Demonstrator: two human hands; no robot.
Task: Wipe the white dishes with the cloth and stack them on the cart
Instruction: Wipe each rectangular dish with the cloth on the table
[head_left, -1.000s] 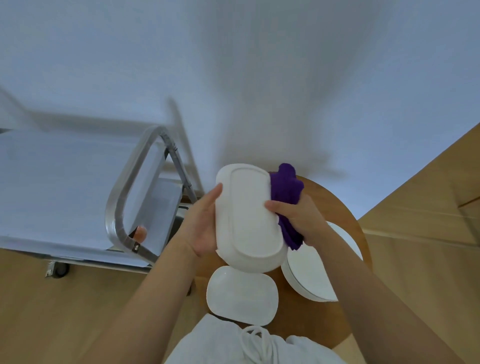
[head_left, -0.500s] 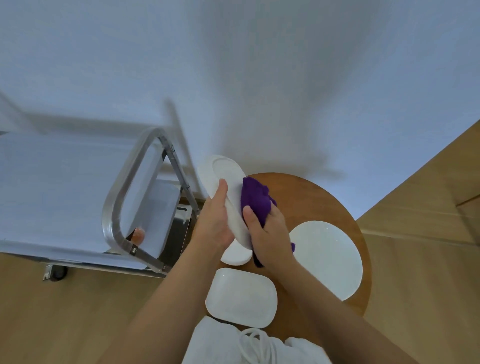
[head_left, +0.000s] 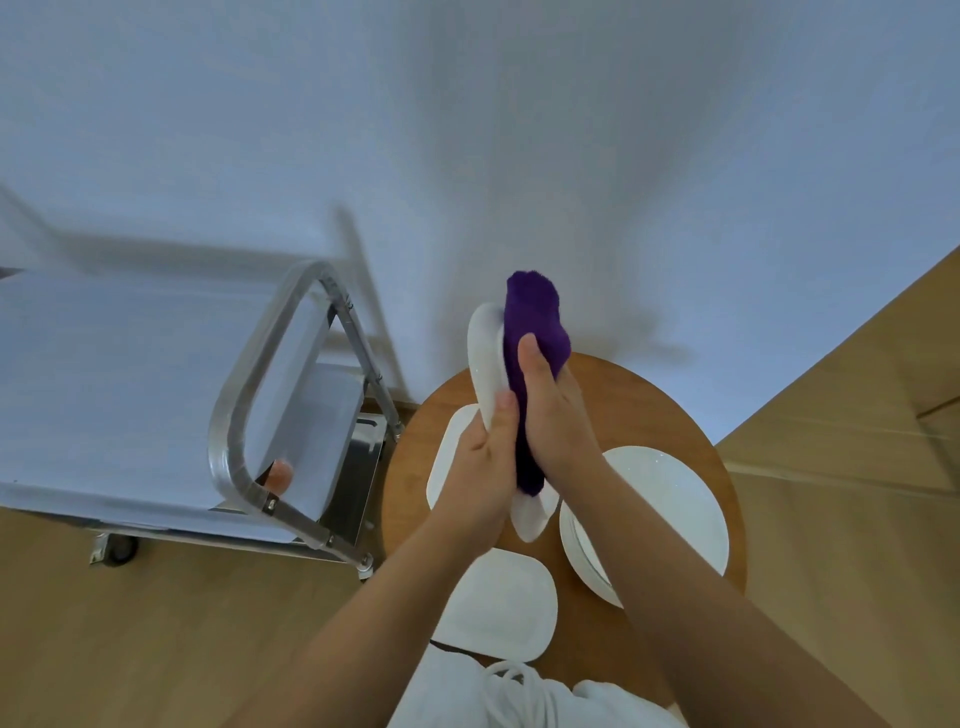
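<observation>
Both hands raised: left hand (head_left: 480, 470) grips dish (head_left: 485, 364), right hand (head_left: 553, 421) presses cloth (head_left: 532, 332).

Both bare forearms reach forward from the bottom of the view and meet at the centre. The left hand (head_left: 480, 467) grips with fingers curled (thumb pointing up), while the right hand (head_left: 553, 415) presses alongside it, thumb raised, fingers wrapped out of sight.

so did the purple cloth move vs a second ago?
Yes. The purple cloth went from the oval dish's right edge, above the round plate, onto its face, now reaching past the dish's top end.
</observation>
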